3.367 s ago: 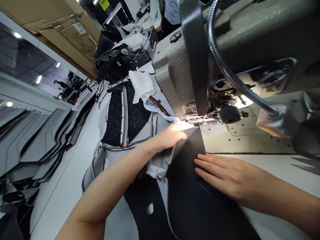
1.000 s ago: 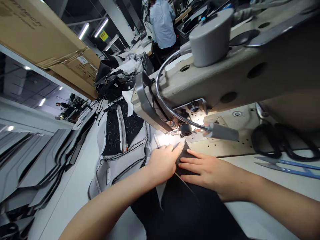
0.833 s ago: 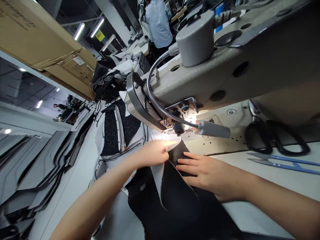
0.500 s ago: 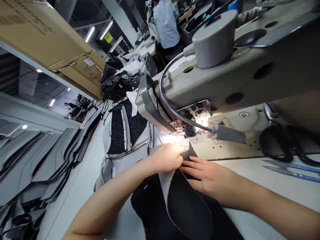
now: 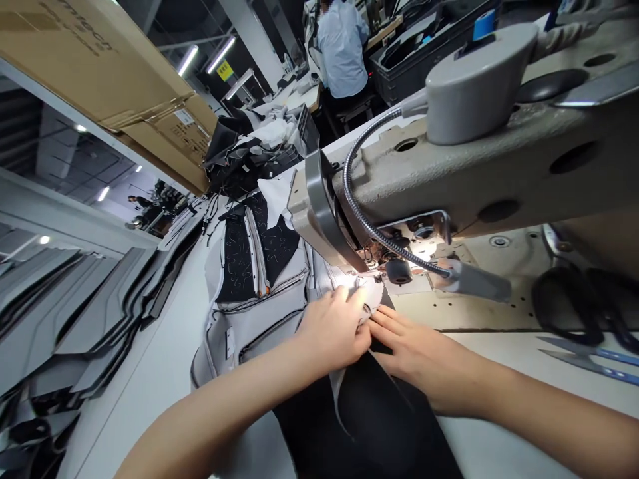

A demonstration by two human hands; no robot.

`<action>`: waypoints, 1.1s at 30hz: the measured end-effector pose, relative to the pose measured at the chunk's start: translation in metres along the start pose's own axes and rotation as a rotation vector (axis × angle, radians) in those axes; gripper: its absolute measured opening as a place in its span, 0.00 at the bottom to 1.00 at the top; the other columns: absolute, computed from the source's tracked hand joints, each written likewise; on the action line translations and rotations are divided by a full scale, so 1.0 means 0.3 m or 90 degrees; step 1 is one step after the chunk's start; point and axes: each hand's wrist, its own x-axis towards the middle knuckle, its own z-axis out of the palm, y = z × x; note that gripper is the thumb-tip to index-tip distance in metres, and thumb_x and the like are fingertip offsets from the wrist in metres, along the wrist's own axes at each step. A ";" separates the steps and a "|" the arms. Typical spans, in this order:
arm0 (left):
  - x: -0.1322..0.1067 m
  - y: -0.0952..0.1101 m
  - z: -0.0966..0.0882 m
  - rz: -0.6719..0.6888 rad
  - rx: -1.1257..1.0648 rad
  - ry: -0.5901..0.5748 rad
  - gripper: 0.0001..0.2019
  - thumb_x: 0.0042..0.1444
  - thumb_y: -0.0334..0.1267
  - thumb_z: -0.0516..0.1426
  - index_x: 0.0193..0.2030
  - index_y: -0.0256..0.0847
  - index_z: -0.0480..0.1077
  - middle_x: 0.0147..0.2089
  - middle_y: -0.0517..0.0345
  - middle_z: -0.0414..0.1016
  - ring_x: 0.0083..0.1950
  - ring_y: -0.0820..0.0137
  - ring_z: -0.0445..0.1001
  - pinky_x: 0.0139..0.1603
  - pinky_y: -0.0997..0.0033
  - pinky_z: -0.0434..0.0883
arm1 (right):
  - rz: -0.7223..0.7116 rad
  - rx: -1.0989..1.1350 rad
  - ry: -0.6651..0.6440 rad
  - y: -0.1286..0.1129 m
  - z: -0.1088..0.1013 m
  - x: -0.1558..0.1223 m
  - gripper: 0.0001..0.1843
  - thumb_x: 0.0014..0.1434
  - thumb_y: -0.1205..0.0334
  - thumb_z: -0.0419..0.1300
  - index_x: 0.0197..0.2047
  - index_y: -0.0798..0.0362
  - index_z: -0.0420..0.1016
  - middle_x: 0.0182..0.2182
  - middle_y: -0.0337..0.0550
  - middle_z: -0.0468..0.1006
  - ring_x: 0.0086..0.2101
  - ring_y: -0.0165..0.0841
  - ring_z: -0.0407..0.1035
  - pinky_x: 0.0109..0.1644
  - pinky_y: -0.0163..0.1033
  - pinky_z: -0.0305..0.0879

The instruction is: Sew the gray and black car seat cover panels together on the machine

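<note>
A grey industrial sewing machine fills the upper right, its gooseneck lamp lighting the needle area. A black fabric piece with a pale grey edge runs from the table's near edge up to the needle. My left hand is closed, pinching the pale fabric edge just in front of the needle. My right hand lies with fingers stretched flat on the black fabric, fingertips touching the left hand.
A quilted black and grey seat cover lies on the white table behind my left hand. Black-handled scissors rest at the right. Grey cut panels are stacked left, cardboard boxes above. A person in a light blue shirt sits far back.
The view has risen from under the machine arm. Both hands have fed the fabric forward and drawn together close in front of the needle; the left hand has gone from flat to pinching.
</note>
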 end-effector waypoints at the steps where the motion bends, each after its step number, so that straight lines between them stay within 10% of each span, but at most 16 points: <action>1: -0.030 -0.002 0.003 -0.021 0.007 -0.024 0.31 0.51 0.43 0.54 0.63 0.43 0.56 0.48 0.47 0.67 0.46 0.56 0.70 0.41 0.60 0.72 | 0.002 0.001 -0.023 0.000 -0.007 0.003 0.28 0.49 0.58 0.61 0.54 0.56 0.70 0.56 0.60 0.64 0.61 0.49 0.51 0.64 0.57 0.45; 4: -0.093 -0.026 0.027 -0.027 0.053 -0.065 0.43 0.43 0.37 0.58 0.68 0.44 0.47 0.50 0.45 0.65 0.48 0.52 0.67 0.43 0.54 0.71 | 0.044 -0.032 -0.074 -0.018 -0.007 0.062 0.20 0.52 0.57 0.59 0.48 0.55 0.74 0.53 0.61 0.68 0.57 0.49 0.57 0.61 0.56 0.52; 8: -0.073 -0.120 0.030 0.005 -0.033 -0.031 0.35 0.48 0.23 0.47 0.65 0.46 0.57 0.47 0.51 0.66 0.47 0.64 0.68 0.48 0.65 0.69 | 0.150 -0.133 -0.106 -0.068 0.028 0.176 0.16 0.56 0.69 0.52 0.45 0.64 0.76 0.44 0.67 0.74 0.48 0.48 0.67 0.52 0.54 0.62; 12: 0.002 -0.184 -0.050 0.066 -0.155 0.016 0.30 0.48 0.20 0.42 0.53 0.44 0.71 0.46 0.56 0.72 0.47 0.70 0.70 0.52 0.72 0.67 | 0.148 -0.114 -0.092 -0.073 0.042 0.142 0.28 0.54 0.62 0.58 0.57 0.63 0.67 0.59 0.70 0.60 0.59 0.55 0.54 0.60 0.57 0.52; 15: 0.025 -0.122 -0.101 0.063 -0.086 0.062 0.24 0.50 0.22 0.44 0.47 0.41 0.73 0.44 0.55 0.74 0.46 0.67 0.71 0.51 0.70 0.68 | 0.114 -0.031 -0.064 -0.044 0.044 0.072 0.35 0.52 0.52 0.61 0.62 0.53 0.63 0.64 0.62 0.52 0.63 0.53 0.46 0.63 0.57 0.45; 21: -0.011 0.078 -0.056 0.050 -0.107 0.057 0.22 0.51 0.24 0.45 0.50 0.39 0.71 0.44 0.50 0.75 0.46 0.64 0.73 0.47 0.66 0.71 | 0.174 -0.061 -0.105 -0.035 0.062 0.101 0.15 0.55 0.69 0.54 0.41 0.60 0.79 0.44 0.60 0.75 0.50 0.48 0.66 0.60 0.53 0.55; 28: -0.004 -0.018 0.010 0.069 -0.158 -0.045 0.32 0.50 0.31 0.51 0.65 0.37 0.53 0.50 0.46 0.74 0.45 0.61 0.74 0.45 0.64 0.73 | 0.040 0.058 -0.113 -0.137 0.053 -0.014 0.31 0.44 0.60 0.62 0.54 0.54 0.72 0.57 0.61 0.65 0.61 0.53 0.51 0.65 0.58 0.44; 33: 0.020 -0.025 -0.001 0.099 -0.118 -0.098 0.23 0.53 0.31 0.48 0.57 0.40 0.63 0.42 0.51 0.76 0.42 0.61 0.75 0.39 0.67 0.72 | 0.045 0.063 -0.081 -0.170 0.106 -0.042 0.33 0.50 0.61 0.59 0.60 0.55 0.65 0.60 0.65 0.61 0.61 0.52 0.53 0.63 0.57 0.48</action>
